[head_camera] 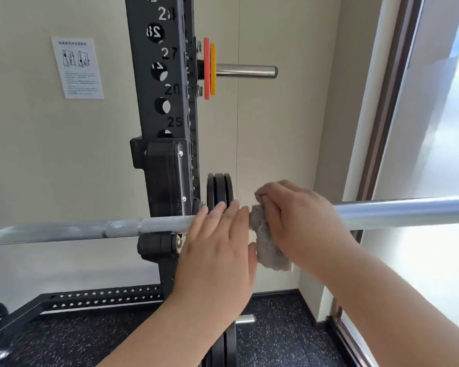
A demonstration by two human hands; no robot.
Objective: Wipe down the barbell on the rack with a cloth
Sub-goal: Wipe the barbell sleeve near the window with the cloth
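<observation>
- Grips a grey cloth (pixel 265 239) in the right hand (pixel 294 221), fingers curled over it, bunching it round the barbell (pixel 90 230) where shaft meets sleeve.
- Lays the left hand (pixel 217 245) flat against the bar just left of the cloth, fingers straight and close together.
- Across the view, roughly level and passing under both hands: the barbell, seated in the black hook (pixel 164 176) on the rack upright (pixel 159 88).
- Left of the hands, a dull grey knurled shaft with pale chalky patches; right of them, a smooth shiny sleeve.
- Reads 28, 27 and 25 down the upright.
- On the wall behind, a paper notice (pixel 77 67) with two diagrams, its print too small to read.
</observation>
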